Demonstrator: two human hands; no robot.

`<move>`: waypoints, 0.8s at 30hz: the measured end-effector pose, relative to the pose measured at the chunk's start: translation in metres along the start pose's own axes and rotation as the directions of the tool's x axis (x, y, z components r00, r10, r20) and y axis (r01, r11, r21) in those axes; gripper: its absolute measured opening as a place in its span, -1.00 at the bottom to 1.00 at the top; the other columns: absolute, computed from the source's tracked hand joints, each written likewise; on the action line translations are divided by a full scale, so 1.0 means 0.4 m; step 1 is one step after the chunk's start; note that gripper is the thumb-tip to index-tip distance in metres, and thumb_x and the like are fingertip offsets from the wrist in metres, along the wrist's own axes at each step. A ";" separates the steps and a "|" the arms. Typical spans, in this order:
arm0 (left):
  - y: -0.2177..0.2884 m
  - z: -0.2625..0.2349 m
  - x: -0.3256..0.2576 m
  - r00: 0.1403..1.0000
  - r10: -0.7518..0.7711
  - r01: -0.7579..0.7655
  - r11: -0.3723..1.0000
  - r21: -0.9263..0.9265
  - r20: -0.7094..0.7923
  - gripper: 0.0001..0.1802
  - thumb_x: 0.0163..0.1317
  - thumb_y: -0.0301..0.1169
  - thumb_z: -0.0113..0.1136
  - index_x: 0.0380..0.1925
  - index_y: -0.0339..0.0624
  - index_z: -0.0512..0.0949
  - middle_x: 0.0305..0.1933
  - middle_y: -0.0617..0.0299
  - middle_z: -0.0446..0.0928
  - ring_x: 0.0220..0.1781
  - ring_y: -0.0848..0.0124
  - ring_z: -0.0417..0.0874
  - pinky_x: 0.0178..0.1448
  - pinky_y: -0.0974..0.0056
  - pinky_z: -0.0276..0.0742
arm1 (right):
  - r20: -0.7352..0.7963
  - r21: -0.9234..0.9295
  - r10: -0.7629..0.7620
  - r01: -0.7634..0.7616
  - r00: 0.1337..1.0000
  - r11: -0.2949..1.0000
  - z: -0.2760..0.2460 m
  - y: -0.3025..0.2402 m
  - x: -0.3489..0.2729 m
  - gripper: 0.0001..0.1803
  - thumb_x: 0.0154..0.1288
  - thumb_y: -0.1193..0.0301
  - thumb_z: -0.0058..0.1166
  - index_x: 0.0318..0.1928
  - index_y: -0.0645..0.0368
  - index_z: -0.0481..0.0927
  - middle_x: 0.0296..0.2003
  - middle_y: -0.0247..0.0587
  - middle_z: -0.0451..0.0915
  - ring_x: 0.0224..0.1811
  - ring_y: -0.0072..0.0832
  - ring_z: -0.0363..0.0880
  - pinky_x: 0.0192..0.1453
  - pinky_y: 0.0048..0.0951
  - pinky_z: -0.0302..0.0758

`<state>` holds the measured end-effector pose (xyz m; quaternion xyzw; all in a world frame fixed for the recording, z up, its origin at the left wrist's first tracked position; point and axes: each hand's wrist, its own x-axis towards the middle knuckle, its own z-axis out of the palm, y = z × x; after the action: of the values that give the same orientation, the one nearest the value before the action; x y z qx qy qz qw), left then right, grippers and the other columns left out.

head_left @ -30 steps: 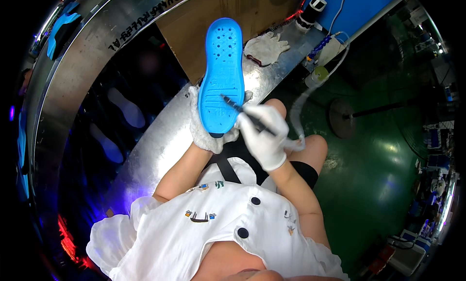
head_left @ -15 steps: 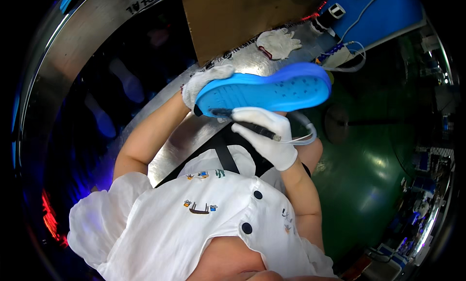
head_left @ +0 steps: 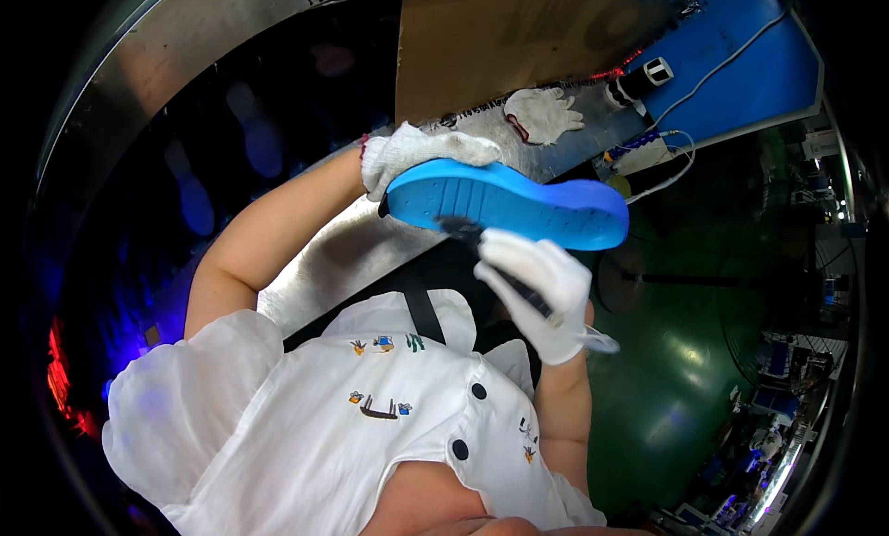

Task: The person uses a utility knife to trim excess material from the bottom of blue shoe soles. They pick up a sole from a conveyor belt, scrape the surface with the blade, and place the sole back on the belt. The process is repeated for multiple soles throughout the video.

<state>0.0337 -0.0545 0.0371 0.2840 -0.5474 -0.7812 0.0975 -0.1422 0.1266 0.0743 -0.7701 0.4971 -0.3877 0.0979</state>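
Note:
A bright blue shoe sole hangs in the air above the metal bench edge, its inner face with ribs and small pits turned up. My left hand, in a white knit glove, is closed on the sole's left end and far edge. In my right hand, also white-gloved, is a dark-handled brush, with a thin clear tube by the wrist. The black bristles are at the sole's near edge, left of its middle; blur hides whether they touch it.
Behind the sole, a loose white glove lies on the metal bench beside a brown cardboard sheet. At the far right are a black-and-white cylinder and a blue board. Several pale sole shapes lie in the dark area at left.
The sole has tilted, its right end lower, and shows less of its inner face. My right hand with the brush has moved right and nearer to me. The whole view has shifted slightly.

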 end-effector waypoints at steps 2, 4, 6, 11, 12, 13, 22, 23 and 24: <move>0.028 0.011 -0.015 0.993 0.008 -0.010 1.000 0.014 0.114 -0.51 0.34 -0.09 0.15 0.15 -0.13 0.54 0.13 0.10 0.56 0.13 0.38 0.61 0.20 0.29 0.55 | -0.019 -0.061 -0.012 0.011 1.000 0.998 -0.006 0.024 -0.004 -0.77 0.02 0.44 0.31 -0.22 0.04 0.68 -0.18 -0.31 0.70 -0.46 -0.36 0.58 -0.36 -0.43 0.56; -0.019 -0.031 0.001 0.944 0.300 -0.326 0.912 0.250 0.137 -0.47 0.34 -0.03 0.11 0.18 -0.10 0.51 0.17 0.09 0.53 0.14 0.38 0.59 0.23 0.27 0.53 | 0.117 -0.236 -0.085 0.111 0.989 0.965 -0.009 -0.010 -0.018 -0.74 0.03 0.44 0.29 -0.19 0.02 0.68 -0.16 -0.34 0.70 -0.50 -0.41 0.54 -0.43 -0.45 0.52; -0.054 -0.066 0.014 0.915 0.397 -0.399 0.855 0.330 0.076 -0.43 0.34 0.04 0.09 0.18 -0.10 0.49 0.16 0.09 0.52 0.15 0.38 0.58 0.25 0.27 0.50 | 0.149 -0.172 -0.072 0.097 0.986 0.980 -0.021 -0.040 -0.004 -0.70 -0.07 0.54 0.39 -0.23 0.10 0.71 -0.18 -0.19 0.71 -0.52 -0.33 0.53 -0.41 -0.45 0.50; 0.036 -0.018 -0.025 0.989 -0.098 0.092 0.994 -0.050 -0.114 -0.39 0.24 0.13 0.18 0.07 -0.10 0.51 -0.01 0.12 0.55 -0.04 0.37 0.63 0.08 0.25 0.60 | 0.028 -0.182 -0.075 0.078 0.997 0.980 -0.047 0.013 -0.003 -0.69 -0.08 0.54 0.38 -0.23 0.13 0.70 -0.18 -0.19 0.71 -0.54 -0.35 0.50 -0.42 -0.45 0.49; 0.037 -0.020 -0.024 0.990 -0.088 0.084 0.995 -0.047 -0.108 -0.39 0.24 0.13 0.18 0.07 -0.10 0.51 -0.01 0.12 0.55 -0.04 0.37 0.63 0.08 0.25 0.60 | 0.072 -0.241 -0.099 0.113 0.993 0.964 -0.047 -0.005 -0.010 -0.69 -0.09 0.53 0.38 -0.23 0.11 0.70 -0.18 -0.21 0.71 -0.55 -0.36 0.49 -0.44 -0.46 0.48; 0.029 -0.021 -0.026 0.988 -0.069 0.066 0.998 -0.026 -0.141 -0.39 0.23 0.14 0.19 0.07 -0.09 0.51 -0.04 0.12 0.56 -0.05 0.38 0.64 0.06 0.24 0.61 | 0.119 -0.289 -0.120 0.150 0.986 0.946 -0.047 -0.015 -0.014 -0.69 -0.09 0.52 0.39 -0.24 0.10 0.70 -0.18 -0.23 0.71 -0.56 -0.38 0.48 -0.46 -0.47 0.47; 0.026 -0.009 -0.035 0.959 0.110 -0.108 0.994 0.019 -0.260 -0.47 0.30 0.15 0.07 -0.14 -0.08 0.58 -0.19 0.11 0.59 -0.28 0.40 0.67 -0.13 0.24 0.64 | 0.108 -0.274 -0.185 0.208 0.977 0.939 -0.101 0.009 -0.005 -0.61 -0.18 0.48 0.22 -0.19 0.02 0.69 -0.15 -0.31 0.70 -0.53 -0.42 0.50 -0.49 -0.47 0.49; 0.032 -0.007 -0.039 0.961 0.104 -0.103 0.994 0.018 -0.256 -0.47 0.30 0.15 0.07 -0.14 -0.08 0.58 -0.19 0.11 0.59 -0.28 0.40 0.67 -0.13 0.24 0.64 | 0.003 -0.272 -0.222 0.214 0.975 0.938 -0.113 0.020 0.004 -0.62 -0.20 0.46 0.25 -0.21 0.04 0.69 -0.15 -0.29 0.70 -0.53 -0.40 0.50 -0.49 -0.47 0.49; 0.046 -0.007 -0.050 0.977 0.050 -0.065 0.996 -0.068 -0.207 -0.42 0.30 0.16 0.04 -0.09 -0.14 0.58 -0.20 0.05 0.61 -0.28 0.35 0.68 -0.12 0.21 0.65 | -0.037 -0.316 -0.197 0.175 0.980 0.932 -0.112 0.042 0.010 -0.60 -0.23 0.46 0.26 -0.21 0.05 0.69 -0.17 -0.29 0.70 -0.53 -0.40 0.50 -0.49 -0.46 0.48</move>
<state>0.0486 -0.0547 0.0601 0.3430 -0.5130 -0.7644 0.1865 -0.1842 0.1256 0.0975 -0.8057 0.4799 -0.3381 -0.0791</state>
